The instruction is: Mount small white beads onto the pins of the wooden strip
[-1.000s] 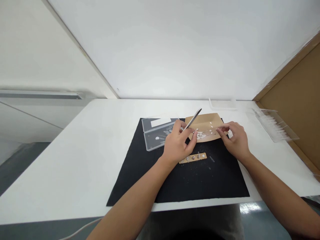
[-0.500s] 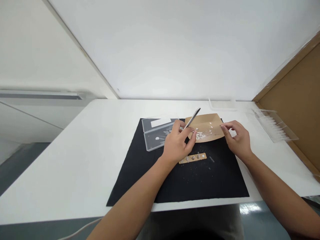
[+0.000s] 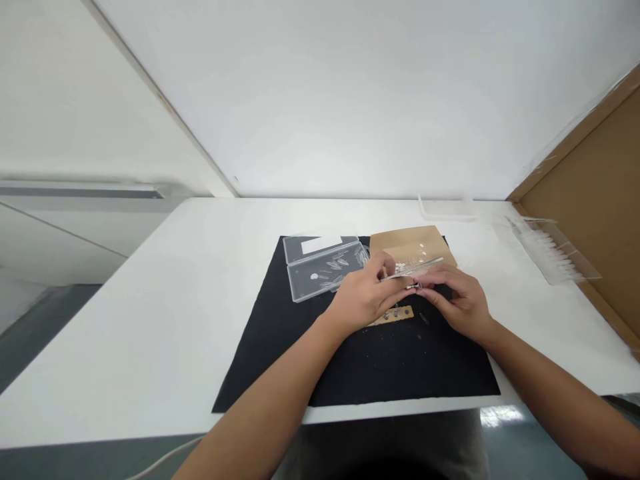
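Note:
My left hand (image 3: 367, 293) is closed around slim metal tweezers (image 3: 425, 267), which point right, nearly level. Its fingertips meet those of my right hand (image 3: 457, 300) at a small silvery piece (image 3: 414, 286), which my right thumb and finger pinch; its exact kind is too small to tell. Both hands are above the near edge of a brown paper sheet (image 3: 405, 239) with small white discs or flakes (image 3: 401, 267) on it. Below them lies a tan strip (image 3: 393, 315) bearing small metal studs and a dark round spot at its right end. My left hand partly covers the strip.
A clear hinged case (image 3: 305, 289) lies open on the black mat (image 3: 270, 360), holding clear nail-tip-like pieces (image 3: 337, 263). One clear piece (image 3: 425, 319) lies beside the strip. On the white table (image 3: 150, 320), clear trays (image 3: 550, 250) stand at right and a clear lid (image 3: 447, 210) behind.
My right hand has left the paper's right edge and moved left to meet my left hand. The tweezers have swung from upright to nearly level. The white spot on the strip's end now looks dark.

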`<state>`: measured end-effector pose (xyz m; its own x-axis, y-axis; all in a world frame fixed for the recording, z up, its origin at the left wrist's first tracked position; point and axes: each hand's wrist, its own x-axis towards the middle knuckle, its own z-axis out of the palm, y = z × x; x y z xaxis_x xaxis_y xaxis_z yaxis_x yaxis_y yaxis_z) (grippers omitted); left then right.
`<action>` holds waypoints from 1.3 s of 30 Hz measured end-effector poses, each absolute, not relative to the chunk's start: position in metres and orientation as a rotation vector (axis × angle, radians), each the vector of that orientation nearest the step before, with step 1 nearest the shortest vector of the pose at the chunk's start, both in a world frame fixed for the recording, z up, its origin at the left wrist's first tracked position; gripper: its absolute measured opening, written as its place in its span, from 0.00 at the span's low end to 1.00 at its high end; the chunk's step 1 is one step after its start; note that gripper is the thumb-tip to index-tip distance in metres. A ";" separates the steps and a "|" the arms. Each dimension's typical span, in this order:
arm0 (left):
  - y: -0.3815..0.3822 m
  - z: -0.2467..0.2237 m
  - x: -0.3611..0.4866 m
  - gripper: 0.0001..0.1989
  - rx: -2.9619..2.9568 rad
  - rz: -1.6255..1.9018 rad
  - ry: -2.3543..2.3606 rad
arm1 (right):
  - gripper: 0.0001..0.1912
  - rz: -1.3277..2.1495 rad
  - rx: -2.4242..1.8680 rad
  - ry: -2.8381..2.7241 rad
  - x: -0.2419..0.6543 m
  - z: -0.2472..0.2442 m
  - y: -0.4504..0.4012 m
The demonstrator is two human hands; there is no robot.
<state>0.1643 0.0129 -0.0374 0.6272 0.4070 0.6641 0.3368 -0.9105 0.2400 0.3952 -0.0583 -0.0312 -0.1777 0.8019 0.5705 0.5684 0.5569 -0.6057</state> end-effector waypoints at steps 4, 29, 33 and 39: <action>0.012 -0.037 0.164 0.13 2.810 1.101 0.619 | 0.08 0.291 -1.096 -1.853 0.399 -0.031 -0.060; 0.029 -0.028 0.147 0.20 2.702 1.145 1.450 | 0.03 0.596 -1.060 -2.362 0.403 -0.024 -0.061; 0.034 -0.032 0.143 0.23 2.612 1.329 1.510 | 0.05 0.635 -1.100 -2.384 0.401 -0.025 -0.062; 0.034 -0.028 0.145 0.22 2.510 1.012 1.702 | 0.07 0.608 -1.195 -2.417 0.404 -0.027 -0.062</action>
